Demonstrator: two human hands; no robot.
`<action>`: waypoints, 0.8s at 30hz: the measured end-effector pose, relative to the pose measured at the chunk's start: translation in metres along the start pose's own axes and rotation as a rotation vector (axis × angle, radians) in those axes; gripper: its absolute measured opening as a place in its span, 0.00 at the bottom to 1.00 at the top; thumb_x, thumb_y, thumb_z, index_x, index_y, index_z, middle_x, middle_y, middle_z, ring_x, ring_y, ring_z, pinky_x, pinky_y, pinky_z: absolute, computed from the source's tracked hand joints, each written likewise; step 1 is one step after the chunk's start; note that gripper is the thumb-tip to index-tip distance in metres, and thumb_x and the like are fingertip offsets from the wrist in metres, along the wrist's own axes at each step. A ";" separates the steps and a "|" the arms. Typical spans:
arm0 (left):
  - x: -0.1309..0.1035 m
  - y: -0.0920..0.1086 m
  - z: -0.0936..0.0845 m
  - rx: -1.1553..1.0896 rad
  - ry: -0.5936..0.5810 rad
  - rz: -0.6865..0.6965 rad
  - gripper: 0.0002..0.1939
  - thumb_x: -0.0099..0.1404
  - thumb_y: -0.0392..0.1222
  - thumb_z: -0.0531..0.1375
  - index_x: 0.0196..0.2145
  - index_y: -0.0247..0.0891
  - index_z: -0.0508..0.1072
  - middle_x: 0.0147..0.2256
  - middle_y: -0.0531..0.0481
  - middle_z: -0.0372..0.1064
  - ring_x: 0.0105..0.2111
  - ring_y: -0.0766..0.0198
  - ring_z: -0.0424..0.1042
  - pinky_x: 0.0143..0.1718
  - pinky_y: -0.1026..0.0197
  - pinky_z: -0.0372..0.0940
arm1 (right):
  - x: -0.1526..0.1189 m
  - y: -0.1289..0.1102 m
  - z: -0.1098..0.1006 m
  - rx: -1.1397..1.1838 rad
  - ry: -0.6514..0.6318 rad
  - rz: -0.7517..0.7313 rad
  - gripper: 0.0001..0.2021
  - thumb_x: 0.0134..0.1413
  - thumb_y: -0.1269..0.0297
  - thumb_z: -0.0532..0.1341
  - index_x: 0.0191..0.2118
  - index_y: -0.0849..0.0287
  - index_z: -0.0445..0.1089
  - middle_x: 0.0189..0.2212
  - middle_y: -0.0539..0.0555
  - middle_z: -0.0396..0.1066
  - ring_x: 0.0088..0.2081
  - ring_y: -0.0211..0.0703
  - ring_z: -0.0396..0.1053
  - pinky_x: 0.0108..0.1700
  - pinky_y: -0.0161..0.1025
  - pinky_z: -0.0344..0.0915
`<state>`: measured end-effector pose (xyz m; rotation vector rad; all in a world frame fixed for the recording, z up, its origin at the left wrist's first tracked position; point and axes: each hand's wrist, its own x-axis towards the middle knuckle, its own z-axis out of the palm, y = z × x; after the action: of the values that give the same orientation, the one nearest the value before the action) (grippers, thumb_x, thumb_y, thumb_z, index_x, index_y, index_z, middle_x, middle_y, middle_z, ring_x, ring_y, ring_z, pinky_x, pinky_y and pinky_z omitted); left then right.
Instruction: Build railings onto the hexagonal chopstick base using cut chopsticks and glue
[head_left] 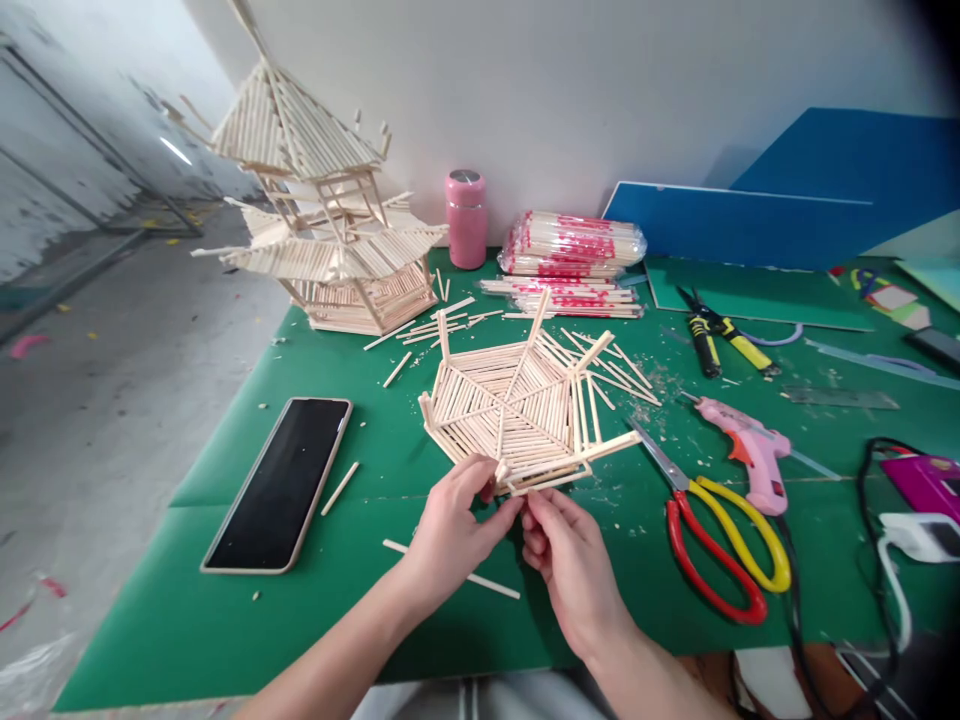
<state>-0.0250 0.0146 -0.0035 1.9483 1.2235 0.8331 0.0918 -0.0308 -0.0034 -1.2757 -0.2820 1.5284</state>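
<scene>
A hexagonal base of thin wooden sticks point(504, 400) lies on the green table, with short upright posts at several corners. At its near corner, my left hand point(457, 515) is closed, thumb and fingers pinching around the post there. My right hand point(568, 560) is closed just beside it, its fingertips against the end of a thin wooden stick point(555, 482) that runs along the base's near edge. The fingers partly hide that contact. Below the left hand, a loose stick point(495, 586) lies on the table, partly covered by the hand.
A stick pagoda point(300, 130) stands back left, near a pink bottle point(466, 225) and bagged sticks point(570, 245). A phone point(279, 485) lies left. Scissors point(679, 478), a pink glue gun point(742, 440) with a cord, and pliers point(716, 335) lie right.
</scene>
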 end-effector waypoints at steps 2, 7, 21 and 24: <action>0.000 0.000 0.000 -0.003 0.001 0.002 0.03 0.57 0.34 0.56 0.31 0.36 0.68 0.30 0.50 0.66 0.26 0.68 0.64 0.29 0.65 0.63 | 0.001 -0.001 0.000 0.005 -0.007 0.011 0.12 0.44 0.58 0.63 0.23 0.61 0.63 0.18 0.44 0.55 0.19 0.28 0.47 0.20 0.30 0.45; 0.000 0.001 -0.002 -0.012 -0.015 0.003 0.02 0.57 0.33 0.56 0.31 0.35 0.68 0.30 0.49 0.66 0.27 0.67 0.64 0.29 0.64 0.63 | 0.003 -0.003 0.002 0.029 -0.013 0.031 0.12 0.42 0.59 0.64 0.23 0.61 0.64 0.16 0.42 0.52 0.19 0.28 0.45 0.20 0.29 0.42; 0.004 0.000 -0.008 -0.063 -0.036 0.032 0.06 0.60 0.32 0.52 0.30 0.36 0.69 0.30 0.48 0.68 0.31 0.65 0.69 0.33 0.65 0.64 | 0.006 -0.005 0.010 0.005 0.021 0.067 0.15 0.39 0.58 0.65 0.22 0.60 0.60 0.15 0.41 0.49 0.18 0.28 0.44 0.20 0.30 0.39; 0.004 -0.001 -0.007 -0.063 -0.032 0.042 0.07 0.60 0.32 0.52 0.29 0.36 0.69 0.30 0.48 0.69 0.30 0.66 0.69 0.33 0.65 0.64 | 0.006 -0.005 0.010 -0.002 0.026 0.054 0.15 0.40 0.57 0.65 0.22 0.60 0.60 0.15 0.41 0.49 0.18 0.28 0.43 0.19 0.31 0.39</action>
<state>-0.0299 0.0204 0.0004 1.9355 1.1280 0.8489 0.0869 -0.0197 0.0006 -1.3126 -0.2340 1.5566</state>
